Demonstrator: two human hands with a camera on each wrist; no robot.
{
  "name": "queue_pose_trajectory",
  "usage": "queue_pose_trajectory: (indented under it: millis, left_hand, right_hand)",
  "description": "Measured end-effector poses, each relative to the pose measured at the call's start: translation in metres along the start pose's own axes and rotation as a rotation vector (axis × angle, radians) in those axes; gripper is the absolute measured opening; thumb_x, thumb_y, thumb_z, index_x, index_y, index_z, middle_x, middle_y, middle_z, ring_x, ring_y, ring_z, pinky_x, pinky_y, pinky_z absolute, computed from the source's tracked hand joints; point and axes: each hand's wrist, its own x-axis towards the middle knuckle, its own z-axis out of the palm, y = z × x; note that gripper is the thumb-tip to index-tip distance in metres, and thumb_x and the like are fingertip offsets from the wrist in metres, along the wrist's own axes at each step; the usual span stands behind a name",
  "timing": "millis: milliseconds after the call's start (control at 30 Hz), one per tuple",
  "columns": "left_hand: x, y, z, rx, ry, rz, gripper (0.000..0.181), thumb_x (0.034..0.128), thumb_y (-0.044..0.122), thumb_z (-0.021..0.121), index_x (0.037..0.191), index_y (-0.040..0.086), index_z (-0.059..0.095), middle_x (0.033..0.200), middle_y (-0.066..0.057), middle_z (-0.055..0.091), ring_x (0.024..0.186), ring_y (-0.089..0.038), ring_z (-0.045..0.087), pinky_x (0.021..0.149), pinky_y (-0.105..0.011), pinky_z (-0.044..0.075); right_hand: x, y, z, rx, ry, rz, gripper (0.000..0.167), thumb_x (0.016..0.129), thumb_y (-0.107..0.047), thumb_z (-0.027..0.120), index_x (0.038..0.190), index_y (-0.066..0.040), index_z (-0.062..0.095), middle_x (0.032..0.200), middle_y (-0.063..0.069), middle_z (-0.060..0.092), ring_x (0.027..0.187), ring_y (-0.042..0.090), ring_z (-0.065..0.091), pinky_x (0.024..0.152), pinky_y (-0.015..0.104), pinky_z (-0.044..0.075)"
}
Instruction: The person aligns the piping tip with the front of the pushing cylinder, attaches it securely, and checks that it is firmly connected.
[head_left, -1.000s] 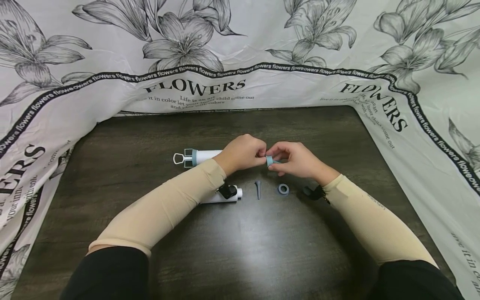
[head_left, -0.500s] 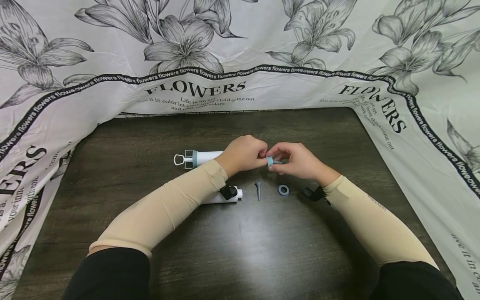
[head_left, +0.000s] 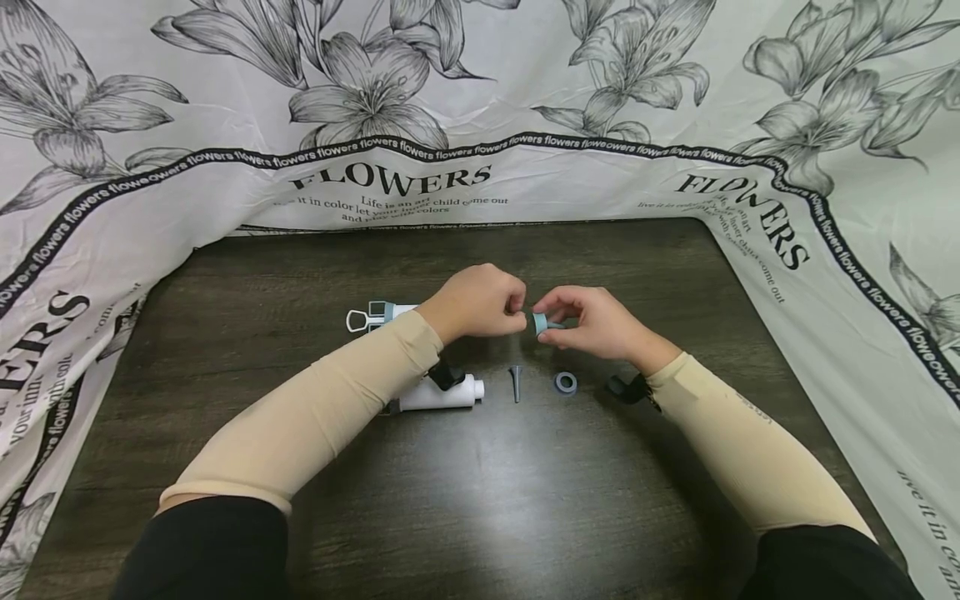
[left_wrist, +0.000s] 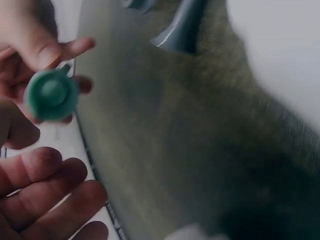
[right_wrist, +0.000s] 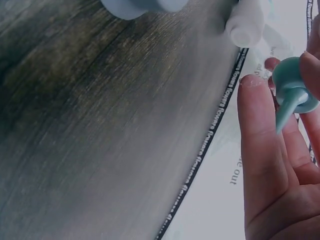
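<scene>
My right hand [head_left: 596,321] pinches a teal ring-shaped cap with a thin tapered nozzle [head_left: 540,324] above the table. In the right wrist view the nozzle points down between the fingers. In the left wrist view the cap [left_wrist: 52,95] shows its round face. My left hand [head_left: 477,302] is just left of the cap, apart from it, fingers loosely curled around nothing. Behind that forearm lies a white plunger tube [head_left: 403,309] with a teal collar and loop handle, mostly hidden by the sleeve. A second white tube [head_left: 442,395] lies nearer, its far-left end hidden.
On the dark wooden table [head_left: 525,500] a small grey-blue cone nozzle [head_left: 516,383] and a grey-blue ring [head_left: 566,383] lie below the hands. A white flower-print cloth [head_left: 600,183] rises behind the table and along its sides.
My left hand has come off the teal cap and shifted left, its forearm covering more of the far tube and less of the near one. The right hand keeps its hold on the cap.
</scene>
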Motion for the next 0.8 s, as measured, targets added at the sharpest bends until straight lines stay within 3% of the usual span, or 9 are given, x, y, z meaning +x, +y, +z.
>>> queue_pose_trajectory:
  millis: [167,300,400,567,800]
  left_hand:
    - [-0.009,-0.011,-0.023,0.043,-0.043,-0.137,0.012,0.0928,0.022,0.070,0.083,0.017,0.067,0.077,0.003,0.063,0.068,-0.015,0.053,0.065,-0.033,0.045]
    - [-0.018,-0.025,-0.037,0.096,-0.140,-0.243,0.023,0.0959,0.038,0.074,0.095,0.016,0.070,0.085,-0.001,0.065,0.074,-0.019,0.056,0.068,-0.038,0.047]
    - [-0.024,-0.037,-0.042,0.140,-0.234,-0.285,0.037,0.0922,0.047,0.078,0.111,0.015,0.073,0.100,-0.003,0.070,0.084,-0.020,0.061,0.076,-0.042,0.053]
    - [-0.035,-0.053,-0.045,0.154,-0.357,-0.336,0.053,0.0898,0.039,0.078,0.134,0.011,0.070,0.125,-0.008,0.071,0.099,-0.025,0.064,0.090,-0.048,0.054]
    - [-0.047,-0.061,-0.039,0.142,-0.425,-0.371,0.062,0.0846,0.042,0.088,0.134,0.011,0.068,0.125,-0.009,0.071,0.103,-0.026,0.066,0.091,-0.049,0.054]
  right_hand:
    - [0.001,0.000,0.002,-0.064,0.002,-0.017,0.031,0.091,-0.011,0.087,0.120,-0.009,0.074,0.111,0.003,0.075,0.096,0.019,0.073,0.063,0.031,0.055]
    - [0.002,-0.001,0.001,-0.103,0.010,-0.006,0.034,0.091,-0.014,0.088,0.122,-0.010,0.074,0.111,0.000,0.074,0.100,0.018,0.071,0.064,0.030,0.053]
    - [0.001,-0.003,-0.001,-0.119,0.010,0.005,0.037,0.090,-0.014,0.088,0.124,-0.008,0.073,0.110,0.000,0.074,0.102,0.019,0.071,0.065,0.030,0.053]
    - [0.001,-0.006,-0.003,-0.112,0.011,0.001,0.039,0.091,-0.013,0.087,0.126,-0.005,0.072,0.111,0.002,0.074,0.104,0.022,0.070,0.068,0.030,0.056]
    - [0.002,-0.004,0.000,-0.104,0.014,-0.010,0.039,0.091,-0.012,0.087,0.126,-0.006,0.073,0.109,0.000,0.074,0.101,0.019,0.070,0.073,0.032,0.059]
